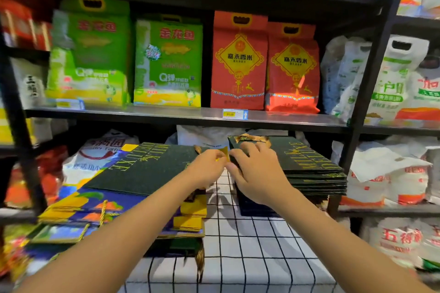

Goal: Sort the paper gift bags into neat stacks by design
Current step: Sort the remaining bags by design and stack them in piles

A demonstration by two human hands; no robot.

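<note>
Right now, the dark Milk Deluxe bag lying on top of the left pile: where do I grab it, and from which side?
Take the dark green bag by its right-hand edge, near the gold tag at the left hand. It lies flat on the colourful bags, and that edge overhangs the checked cloth, so fingers could probably slip under from the right.

Checked tablecloth [250, 245] bearing a neat stack of dark green "Milk Deluxe" gift bags [316, 169] at right, a mixed pile of blue-and-yellow gift bags [100, 207] at left topped by one dark green bag [142, 169]; left hand [207, 169] pinching a gold tag [223, 151], right hand [259, 173] resting on the stack's near edge.
</note>
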